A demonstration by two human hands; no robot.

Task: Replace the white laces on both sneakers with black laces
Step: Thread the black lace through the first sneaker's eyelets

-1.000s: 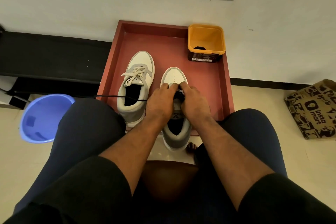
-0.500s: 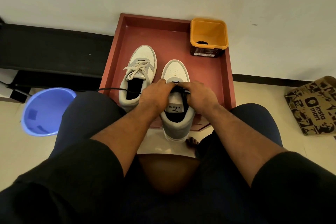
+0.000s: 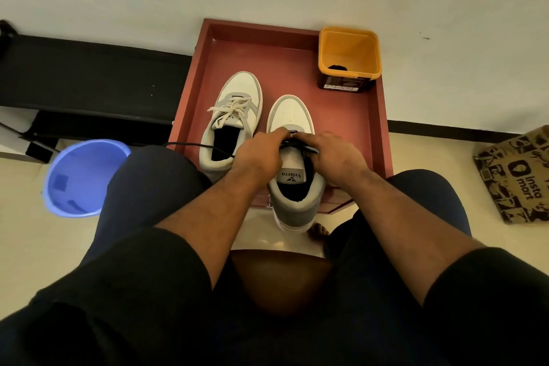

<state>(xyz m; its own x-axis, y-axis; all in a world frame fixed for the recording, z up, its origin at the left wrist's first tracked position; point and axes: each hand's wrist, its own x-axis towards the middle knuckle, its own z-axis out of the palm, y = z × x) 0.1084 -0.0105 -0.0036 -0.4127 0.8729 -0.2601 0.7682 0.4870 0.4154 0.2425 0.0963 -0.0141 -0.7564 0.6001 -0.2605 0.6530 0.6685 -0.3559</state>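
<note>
Both hands meet over the right sneaker [image 3: 292, 175], which sits at the near edge of the red tray [image 3: 350, 116]. Left hand [image 3: 261, 154] fingers pinch the black lace [image 3: 193, 145]; right hand [image 3: 335, 151] fingers pinch it at the eyelets. Left sneaker [image 3: 234, 116], left of it on the tray, keeps white laces [image 3: 231, 110]. Orange tub [image 3: 349, 56] at the tray's far right corner.

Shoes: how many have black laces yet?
None finished. The right sneaker has lost its white lace, and both hands, left and right, are threading a black lace into it. The left sneaker has its white lace on, so that's left.
</note>
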